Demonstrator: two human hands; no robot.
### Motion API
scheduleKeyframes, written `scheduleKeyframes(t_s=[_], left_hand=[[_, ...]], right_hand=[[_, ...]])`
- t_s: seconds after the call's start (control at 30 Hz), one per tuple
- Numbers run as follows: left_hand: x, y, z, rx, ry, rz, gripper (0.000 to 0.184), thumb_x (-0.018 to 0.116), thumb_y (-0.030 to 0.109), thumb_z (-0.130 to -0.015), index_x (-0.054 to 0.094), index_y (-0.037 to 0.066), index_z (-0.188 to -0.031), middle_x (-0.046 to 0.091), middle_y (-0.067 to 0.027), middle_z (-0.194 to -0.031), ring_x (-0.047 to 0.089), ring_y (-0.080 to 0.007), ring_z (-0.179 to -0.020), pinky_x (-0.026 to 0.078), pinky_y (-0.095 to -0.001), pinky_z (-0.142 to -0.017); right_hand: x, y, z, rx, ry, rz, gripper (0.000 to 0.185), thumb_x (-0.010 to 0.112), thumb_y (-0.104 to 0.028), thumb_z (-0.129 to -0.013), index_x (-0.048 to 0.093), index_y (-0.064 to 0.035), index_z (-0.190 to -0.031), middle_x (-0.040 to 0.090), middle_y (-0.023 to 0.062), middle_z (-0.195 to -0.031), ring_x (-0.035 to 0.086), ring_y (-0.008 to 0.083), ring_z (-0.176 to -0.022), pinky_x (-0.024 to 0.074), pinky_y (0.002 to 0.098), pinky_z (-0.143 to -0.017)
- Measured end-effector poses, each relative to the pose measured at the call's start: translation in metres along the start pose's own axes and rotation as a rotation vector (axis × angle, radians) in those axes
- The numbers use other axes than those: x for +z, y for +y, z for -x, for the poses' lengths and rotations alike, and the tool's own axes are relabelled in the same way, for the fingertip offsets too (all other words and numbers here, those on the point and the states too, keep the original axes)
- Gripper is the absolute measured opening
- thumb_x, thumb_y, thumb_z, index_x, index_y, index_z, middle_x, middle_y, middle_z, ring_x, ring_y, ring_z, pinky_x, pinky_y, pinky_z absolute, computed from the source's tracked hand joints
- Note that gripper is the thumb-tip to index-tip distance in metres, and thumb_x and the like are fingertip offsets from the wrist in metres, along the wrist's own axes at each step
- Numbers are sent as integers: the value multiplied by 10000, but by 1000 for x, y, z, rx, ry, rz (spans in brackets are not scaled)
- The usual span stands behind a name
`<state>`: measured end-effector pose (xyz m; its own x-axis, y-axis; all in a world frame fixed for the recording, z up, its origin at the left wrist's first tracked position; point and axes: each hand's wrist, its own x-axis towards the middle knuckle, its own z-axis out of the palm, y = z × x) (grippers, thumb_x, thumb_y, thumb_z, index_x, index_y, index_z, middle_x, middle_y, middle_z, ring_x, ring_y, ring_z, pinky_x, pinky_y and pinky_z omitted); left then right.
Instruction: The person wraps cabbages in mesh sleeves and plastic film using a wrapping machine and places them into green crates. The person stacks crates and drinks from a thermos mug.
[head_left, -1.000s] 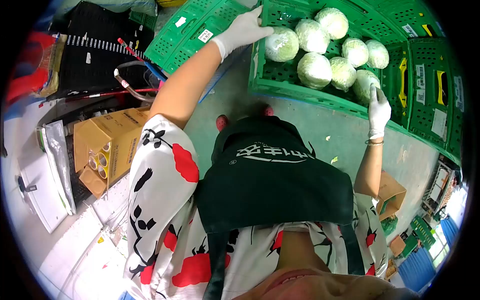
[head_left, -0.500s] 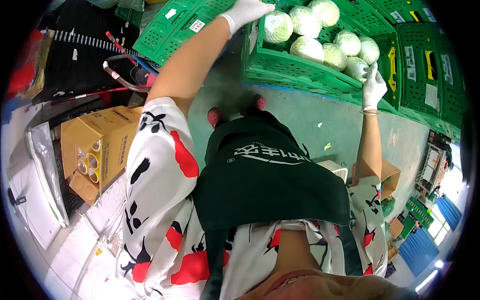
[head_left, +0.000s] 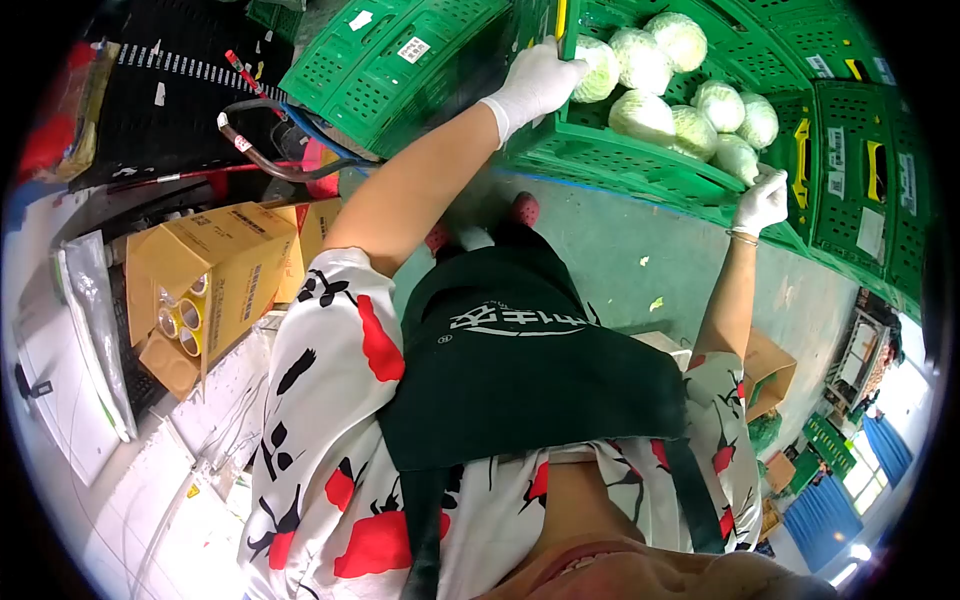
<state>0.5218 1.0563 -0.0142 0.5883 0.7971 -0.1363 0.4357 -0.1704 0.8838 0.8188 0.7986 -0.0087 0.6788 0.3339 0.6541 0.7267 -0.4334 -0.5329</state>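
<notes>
One green crate [head_left: 640, 168] holds eight visible cabbages [head_left: 642, 116], left grip [head_left: 541, 82] closed on its left end, right grip [head_left: 762, 202] closed on its near rim, further crates [head_left: 842, 222] just beside.

Produce storeroom or packing area; green crates [head_left: 645, 176], cabbages [head_left: 642, 116], cardboard box [head_left: 222, 248]
</notes>
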Motion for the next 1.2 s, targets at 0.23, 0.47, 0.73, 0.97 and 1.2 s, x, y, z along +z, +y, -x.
scheduleKeyframes(t_s=[0.23, 0.47, 0.73, 0.97, 1.2], left_hand=[[-6, -29, -5, 178, -78, 198, 540, 640, 342, -831, 605, 38, -1276, 690, -211, -1146, 644, -352, -1099, 485, -410, -948], [-19, 0, 10, 22, -162, 290, 572, 570, 128, -839, 512, -52, -1378, 644, -163, -1217, 605, -232, -1087, 456, -322, -955], [-36, -27, 20, -104, -78, 554, 541, 566, 81, -810, 538, -26, -1339, 607, -82, -1146, 564, -171, -966, 460, -287, -867], [-15, -11, 36, -133, 145, 505, 530, 595, 161, -824, 533, -15, -1320, 569, -81, -1122, 532, -187, -991, 448, -300, -877], [-19, 2, 32, -207, -41, 314, 534, 549, 123, -867, 489, -53, -1367, 555, -128, -1262, 494, -226, -1109, 352, -304, -1020]], right_hand=[[-21, 0, 35, 215, 19, -172, 388, 510, -297, -1048, 727, 13, -963, 724, 68, -837, 625, 119, -721, 504, 290, -679], [-85, 56, -11, 790, 152, -260, 505, 791, -362, -809, 649, 37, -1085, 668, 130, -978, 628, 224, -853, 511, 366, -807], [-98, 51, -42, 976, -152, -191, 376, 686, -303, -741, 672, 72, -723, 652, 154, -670, 647, 264, -645, 504, 365, -608], [-72, 93, -31, 1020, -40, -247, 284, 654, -227, -770, 626, 37, -668, 607, 87, -614, 626, 223, -617, 497, 381, -565], [-76, 114, -19, 1010, -98, -171, 523, 656, -399, -778, 670, 119, -850, 696, 288, -845, 689, 382, -856, 517, 408, -763]])
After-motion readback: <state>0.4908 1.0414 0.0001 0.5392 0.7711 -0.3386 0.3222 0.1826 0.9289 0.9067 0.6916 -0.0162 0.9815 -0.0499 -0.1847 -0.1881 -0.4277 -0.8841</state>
